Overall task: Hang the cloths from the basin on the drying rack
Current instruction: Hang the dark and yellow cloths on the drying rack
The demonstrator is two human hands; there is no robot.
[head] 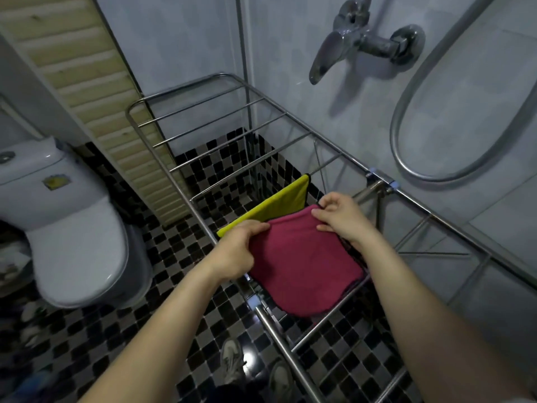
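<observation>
Magenta cloth [302, 257], pinched by left grip [235, 251] and right grip [340, 216], hides the drying rack [273, 333] rail beneath.

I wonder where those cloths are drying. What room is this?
A bathroom, most likely: a toilet stands on the left, and a shower tap and hose hang on the tiled wall.

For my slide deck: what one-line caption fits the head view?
Left hand and right hand grip a red cloth over the drying rack beside a hung yellow cloth.

1 white toilet [72, 228], left; chrome tap [357, 45] and looped shower hose [436, 170] on tiled wall; checkered floor [162, 301]; 2 shoes [232, 362].
</observation>
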